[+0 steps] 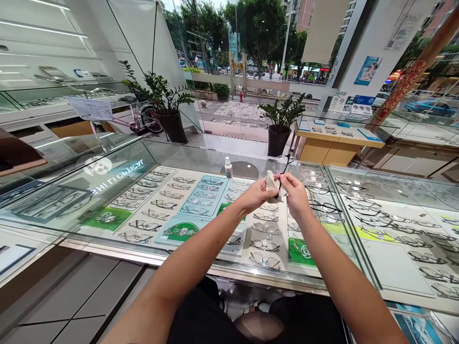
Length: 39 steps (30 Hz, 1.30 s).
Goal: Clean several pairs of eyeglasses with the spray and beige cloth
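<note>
Both hands meet above the glass display case (211, 260), near its far side. My left hand (256, 195) is closed on a pale cloth (271, 184), which is folded around part of a pair of dark-framed glasses (287, 164). Against the cloth's right side, my right hand (294, 190) pinches the glasses, and a dark temple arm sticks up beyond the fingers. The lenses are mostly hidden by cloth and fingers. A small white spray bottle (228, 168) stands upright on the glass, to the left of and beyond my left hand.
Rows of eyeglasses (264, 245) lie inside the case under the glass. Farther off stand two potted plants (172, 125) (278, 139) before a large window. A wooden display table (328, 150) is at the back right, and a brown panel (17, 153) juts in at the left edge.
</note>
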{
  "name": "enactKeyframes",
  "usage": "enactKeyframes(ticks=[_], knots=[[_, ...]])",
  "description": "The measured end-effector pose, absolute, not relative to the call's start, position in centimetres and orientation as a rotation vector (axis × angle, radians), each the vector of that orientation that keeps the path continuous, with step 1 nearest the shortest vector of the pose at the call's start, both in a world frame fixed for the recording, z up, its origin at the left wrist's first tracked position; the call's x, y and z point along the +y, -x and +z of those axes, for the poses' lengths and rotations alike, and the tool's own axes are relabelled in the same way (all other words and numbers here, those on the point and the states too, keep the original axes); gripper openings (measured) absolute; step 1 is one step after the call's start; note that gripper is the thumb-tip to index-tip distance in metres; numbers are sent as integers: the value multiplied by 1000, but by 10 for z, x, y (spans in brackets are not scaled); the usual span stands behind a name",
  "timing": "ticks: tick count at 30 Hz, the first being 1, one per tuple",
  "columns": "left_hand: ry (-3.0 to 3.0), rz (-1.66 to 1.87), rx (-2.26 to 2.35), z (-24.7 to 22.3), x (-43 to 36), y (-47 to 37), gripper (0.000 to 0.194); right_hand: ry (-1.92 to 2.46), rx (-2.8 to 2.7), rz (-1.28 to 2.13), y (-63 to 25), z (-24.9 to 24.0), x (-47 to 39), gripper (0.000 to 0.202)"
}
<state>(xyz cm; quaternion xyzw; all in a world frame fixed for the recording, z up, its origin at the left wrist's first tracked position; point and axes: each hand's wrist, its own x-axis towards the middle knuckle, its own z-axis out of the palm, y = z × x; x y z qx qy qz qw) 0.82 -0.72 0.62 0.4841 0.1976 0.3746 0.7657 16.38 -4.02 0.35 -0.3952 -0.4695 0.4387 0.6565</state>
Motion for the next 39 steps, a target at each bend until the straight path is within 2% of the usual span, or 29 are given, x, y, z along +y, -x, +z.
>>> enactKeyframes(ticks=[7, 14, 24, 32, 39], knots=[[-1213, 833, 445, 1, -9, -11, 61, 890, -987, 1069, -163, 5, -42, 46], [-1212, 874, 568, 1, -4, -9, 61, 852, -1113, 1036, -168, 6, -42, 37], [-1216, 723, 450, 5, -1, 0, 57, 929, -940, 1165, -176, 4, -35, 52], [-1277, 851, 580, -3, -2, -7, 67, 880, -1055, 1176, -171, 2, -39, 46], [-1209, 704, 509, 4, 5, 4, 62, 892, -945, 1257, -173, 5, -39, 49]])
